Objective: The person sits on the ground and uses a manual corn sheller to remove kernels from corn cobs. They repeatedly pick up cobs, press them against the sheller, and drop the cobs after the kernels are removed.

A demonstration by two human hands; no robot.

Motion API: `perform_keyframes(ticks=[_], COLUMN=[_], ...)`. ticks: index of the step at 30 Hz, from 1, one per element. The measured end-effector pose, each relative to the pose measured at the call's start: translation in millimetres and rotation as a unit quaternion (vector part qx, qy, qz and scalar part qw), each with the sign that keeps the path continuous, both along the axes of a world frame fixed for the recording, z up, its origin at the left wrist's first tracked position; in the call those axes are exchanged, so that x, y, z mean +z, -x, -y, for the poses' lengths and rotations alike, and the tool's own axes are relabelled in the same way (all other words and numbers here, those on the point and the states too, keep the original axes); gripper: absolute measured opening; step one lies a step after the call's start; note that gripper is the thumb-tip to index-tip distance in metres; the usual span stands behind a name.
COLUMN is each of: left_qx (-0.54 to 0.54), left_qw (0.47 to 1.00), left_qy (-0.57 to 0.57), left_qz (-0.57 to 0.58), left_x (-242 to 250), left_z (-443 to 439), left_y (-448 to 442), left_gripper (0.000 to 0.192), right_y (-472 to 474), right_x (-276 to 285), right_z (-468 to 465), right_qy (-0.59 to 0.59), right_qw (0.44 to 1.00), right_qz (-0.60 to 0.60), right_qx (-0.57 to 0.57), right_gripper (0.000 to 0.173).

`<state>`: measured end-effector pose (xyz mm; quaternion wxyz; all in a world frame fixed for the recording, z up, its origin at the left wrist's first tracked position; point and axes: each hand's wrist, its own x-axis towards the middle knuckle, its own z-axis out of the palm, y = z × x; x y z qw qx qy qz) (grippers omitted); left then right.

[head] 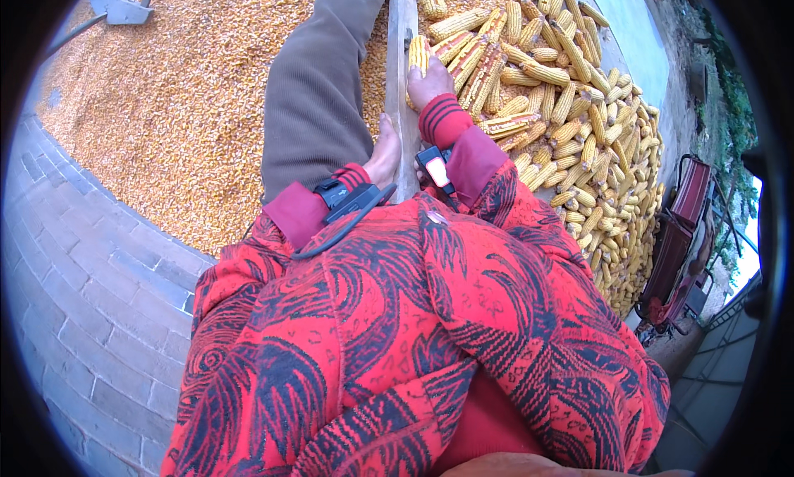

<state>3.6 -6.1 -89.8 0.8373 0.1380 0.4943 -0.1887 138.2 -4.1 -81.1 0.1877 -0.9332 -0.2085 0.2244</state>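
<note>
My right hand (431,83) is closed around a dried corn cob (420,54) and holds it upright in the view, over the right edge of a wooden board (403,73). The palm side of my left hand (386,154) rests at the board's left edge, nearer my body; its fingers are partly hidden by the board. Just right of my right hand lie several cobs with rows of kernels stripped off (484,80). A dark metal fitting shows on the board beside the held cob.
Loose kernels (173,104) cover the ground at left, with a rake head (121,8) at the far upper left. A large pile of whole cobs (595,160) spreads at right. Grey paving bricks (105,315) lie lower left. A dark red vehicle (682,216) stands at far right.
</note>
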Motion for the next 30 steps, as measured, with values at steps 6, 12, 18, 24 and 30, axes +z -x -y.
perform_keyframes(ticks=[6, 12, 18, 24, 30], left_qx=[-0.018, -0.001, 0.024, 0.007, 0.058], left_qw=[0.999, 0.998, 0.989, 0.997, 0.988], left_qy=[0.041, 0.044, -0.138, 0.069, 0.139], left_qz=[0.014, 0.047, -0.035, 0.045, 0.044], left_x=[13, 4, -9, 12, 27], left_z=[-2, 0, 6, -8, -14], left_y=[1, 4, -1, 2, 2], left_gripper=[0.077, 0.076, 0.074, 0.078, 0.082], right_y=[-7, -1, 2, -7, -25], right_x=[-9, 1, -5, -14, -7], right_z=[-10, 1, 3, 15, 37], right_qy=[-0.006, -0.019, -0.028, -0.009, -0.217], right_qw=[1.000, 0.999, 0.999, 0.998, 0.939], right_qz=[0.004, -0.031, 0.005, -0.058, -0.237], right_qx=[-0.006, -0.017, 0.027, 0.011, -0.125], right_gripper=[0.047, 0.045, 0.050, 0.061, 0.057])
